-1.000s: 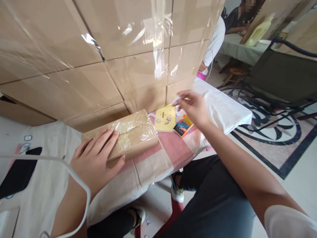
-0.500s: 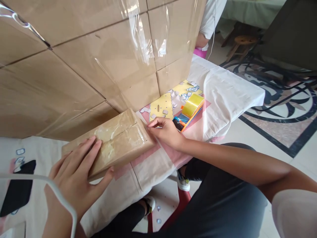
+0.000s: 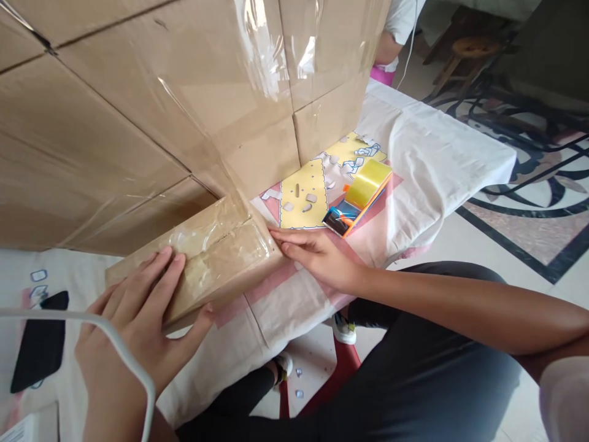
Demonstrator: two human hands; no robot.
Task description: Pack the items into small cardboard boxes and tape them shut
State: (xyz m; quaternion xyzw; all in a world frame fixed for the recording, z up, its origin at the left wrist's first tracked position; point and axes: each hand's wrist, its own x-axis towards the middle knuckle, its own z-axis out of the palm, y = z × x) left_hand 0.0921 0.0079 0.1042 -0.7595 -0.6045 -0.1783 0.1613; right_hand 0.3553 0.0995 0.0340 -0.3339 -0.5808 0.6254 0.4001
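A long cardboard box (image 3: 225, 252) with clear tape along its top lies on the cloth-covered table. My left hand (image 3: 138, 313) rests on its left part, fingers spread over the top and the thumb stretched out beside the near side. At the box's right end, my right hand (image 3: 317, 255) has its fingers stretched out together, the tips touching the end face. Nothing shows in that hand. Just beyond it stands a tape dispenser (image 3: 356, 199) with a roll of yellowish tape.
A tall stack of taped cartons (image 3: 184, 110) rises behind the box. Small paper scraps (image 3: 311, 198) lie on the patterned tablecloth (image 3: 414, 159). A black cloth item (image 3: 41, 344) is at the left. Part of another person (image 3: 389, 46) shows behind the stack; a wooden stool (image 3: 473, 48) stands farther back.
My right hand's fingers have gone from a pinch at the box's end edge to lying straight against the end face. My left hand stays on the box. The view has shifted slightly.
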